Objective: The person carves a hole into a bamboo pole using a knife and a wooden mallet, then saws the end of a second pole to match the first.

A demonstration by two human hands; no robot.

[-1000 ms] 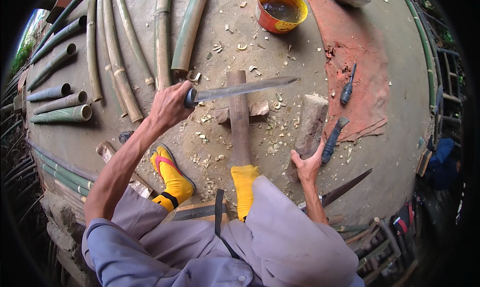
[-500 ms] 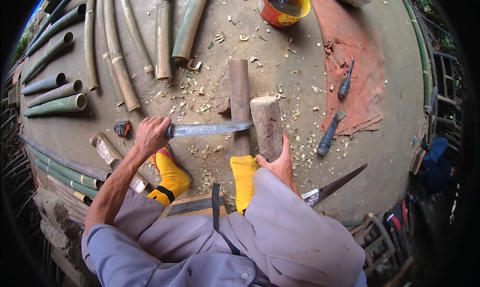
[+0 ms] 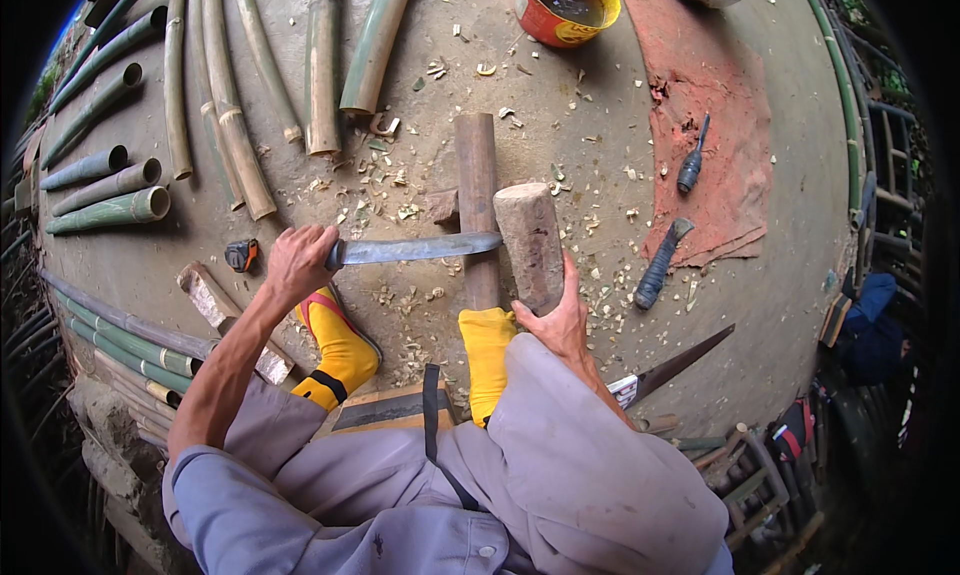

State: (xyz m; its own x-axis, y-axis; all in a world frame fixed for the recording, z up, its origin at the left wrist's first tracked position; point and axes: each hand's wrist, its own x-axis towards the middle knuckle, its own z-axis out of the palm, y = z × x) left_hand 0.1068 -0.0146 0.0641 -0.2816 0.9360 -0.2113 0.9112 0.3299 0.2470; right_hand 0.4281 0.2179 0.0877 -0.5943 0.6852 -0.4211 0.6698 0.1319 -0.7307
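Observation:
My left hand [image 3: 300, 263] is closed round the handle of a machete [image 3: 415, 249]. The blade points right and lies across a brown bamboo pole [image 3: 477, 165], its tip just past the pole's right side. That pole slants up from the ground beside a yellow sock [image 3: 487, 350] on my right foot, which hides its near end. Gripped near its lower end by my right hand [image 3: 556, 325] is a thick wooden mallet-like block [image 3: 530, 240], its pale sawn top close to the machete tip. A small wood block [image 3: 443, 207] sits by the pole, left of it.
Cut bamboo poles [image 3: 240, 145] lie at the far left. A red-yellow bucket of dark liquid [image 3: 567, 11] stands at the back. On a red cloth [image 3: 710, 105] rest a screwdriver [image 3: 690, 160] and a wrapped-handle tool [image 3: 660, 270]. A handsaw [image 3: 680, 367], tape measure [image 3: 241, 256] and shavings lie around.
The wooden block in my right hand has tilted, its top moving slightly left and up toward the blade. The machete has shifted a little up and left, still across the pole.

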